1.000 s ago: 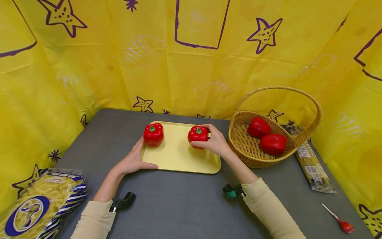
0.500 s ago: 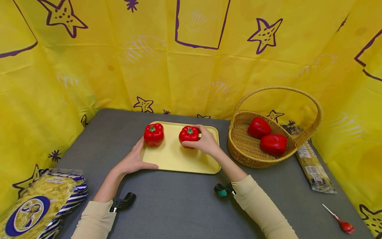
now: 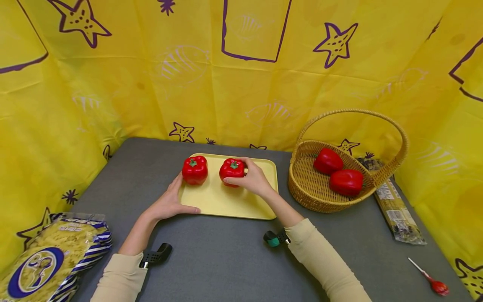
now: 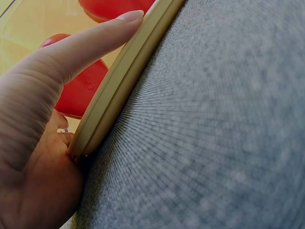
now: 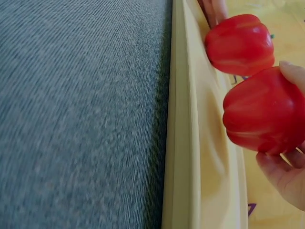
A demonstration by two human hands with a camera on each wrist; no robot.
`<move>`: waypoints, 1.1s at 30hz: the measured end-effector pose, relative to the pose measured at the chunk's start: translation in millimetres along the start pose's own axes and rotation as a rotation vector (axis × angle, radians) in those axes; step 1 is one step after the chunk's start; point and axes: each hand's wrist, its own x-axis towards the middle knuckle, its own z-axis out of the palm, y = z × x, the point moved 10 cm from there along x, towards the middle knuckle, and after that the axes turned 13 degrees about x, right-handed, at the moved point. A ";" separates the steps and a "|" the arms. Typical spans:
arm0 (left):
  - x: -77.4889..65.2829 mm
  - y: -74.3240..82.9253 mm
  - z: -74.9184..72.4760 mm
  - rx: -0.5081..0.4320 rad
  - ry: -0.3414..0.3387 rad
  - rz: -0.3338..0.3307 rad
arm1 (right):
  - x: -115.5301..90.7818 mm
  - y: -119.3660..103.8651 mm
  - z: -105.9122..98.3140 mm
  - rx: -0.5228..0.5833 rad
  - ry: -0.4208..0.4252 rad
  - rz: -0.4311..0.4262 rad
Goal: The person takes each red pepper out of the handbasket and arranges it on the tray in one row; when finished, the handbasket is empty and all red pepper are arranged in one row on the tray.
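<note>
My right hand grips a red bell pepper with a green stem, its thumb and fingers on opposite sides. In the right wrist view this pepper is close to the tray; whether it touches the surface I cannot tell. A second red bell pepper sits upright at the left end of the pale yellow tray. My left hand rests against the tray's front left corner. Its thumb lies straight on the front rim, while the fingers extend along the left side beside that pepper.
Right of the tray stands a wicker basket with a tall handle and two red bell peppers inside. Behind it lies a clear packet. A lollipop is at front right, a pasta bag at front left. Yellow cloth surrounds the table.
The right hand has moved left over the tray with its pepper, bringing it nearer the other pepper. The left hand, tray and basket have stayed in place.
</note>
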 end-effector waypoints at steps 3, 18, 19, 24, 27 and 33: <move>0.6 -0.4 0.5 -0.001 0.000 -0.002 | 2.4 0.5 3.4 0.011 -0.002 0.006; 0.0 0.8 0.9 -0.006 -0.009 -0.009 | 11.6 -0.7 18.1 0.024 -0.007 0.017; 0.1 0.8 1.0 -0.006 -0.009 -0.008 | 11.8 -0.8 19.0 0.024 -0.008 0.014; 0.1 0.8 1.3 -0.006 -0.008 -0.005 | 13.2 -3.0 23.7 0.033 -0.019 -0.004; 0.0 1.2 1.0 -0.007 -0.006 0.000 | 13.8 -5.0 26.5 0.033 -0.029 -0.015; -0.7 2.0 1.1 -0.017 -0.011 0.000 | 16.0 -5.0 32.0 -0.018 -0.046 -0.025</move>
